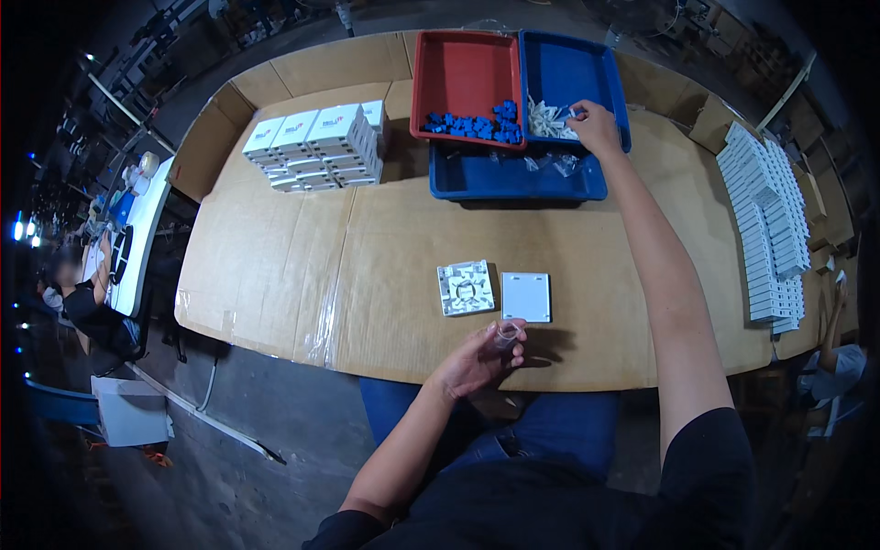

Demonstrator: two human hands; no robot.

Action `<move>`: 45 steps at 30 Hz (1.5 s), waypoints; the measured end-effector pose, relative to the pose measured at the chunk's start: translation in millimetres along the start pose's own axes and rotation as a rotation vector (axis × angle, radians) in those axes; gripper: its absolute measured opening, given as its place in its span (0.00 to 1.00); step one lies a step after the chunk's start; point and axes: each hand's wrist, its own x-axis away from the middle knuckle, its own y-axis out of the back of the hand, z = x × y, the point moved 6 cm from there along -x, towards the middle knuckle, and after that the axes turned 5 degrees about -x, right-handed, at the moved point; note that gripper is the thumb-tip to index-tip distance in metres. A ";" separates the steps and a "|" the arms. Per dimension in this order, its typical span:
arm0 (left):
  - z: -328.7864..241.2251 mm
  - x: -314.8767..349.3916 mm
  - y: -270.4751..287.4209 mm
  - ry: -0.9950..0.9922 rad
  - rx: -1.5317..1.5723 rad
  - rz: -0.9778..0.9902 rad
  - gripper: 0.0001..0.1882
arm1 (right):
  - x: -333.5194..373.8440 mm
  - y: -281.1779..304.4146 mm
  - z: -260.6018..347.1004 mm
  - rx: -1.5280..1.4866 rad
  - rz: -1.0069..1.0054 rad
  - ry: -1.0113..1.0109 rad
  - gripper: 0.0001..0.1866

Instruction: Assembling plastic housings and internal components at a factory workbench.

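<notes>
My left hand, near the table's front edge, is closed round a small clear plastic piece. My right hand reaches far over the upper blue tray, fingertips pinched together at a heap of small white plastic parts; what they grip is too small to make out. Just beyond my left hand lies a square white housing with a grey patterned inside and a round centre. Close to its right is a flat white square cover.
Beside the upper blue tray, a red tray holds small blue parts. Another blue tray sits below them with clear pieces. Stacked white boxes stand left, stacked white housings right. Cardboard walls edge the table.
</notes>
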 end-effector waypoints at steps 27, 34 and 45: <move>-2.0 0.2 -6.7 -0.030 -0.097 -0.097 0.25 | 302.8 36.2 163.1 -0.478 0.852 0.000 0.07; -0.7 4.0 -10.1 -0.040 -0.141 -0.105 0.25 | 301.4 28.8 172.5 -0.503 1.055 0.230 0.10; -3.4 3.7 -8.5 -0.080 -0.136 -0.063 0.23 | 324.6 8.8 169.4 -0.576 1.355 -0.071 0.19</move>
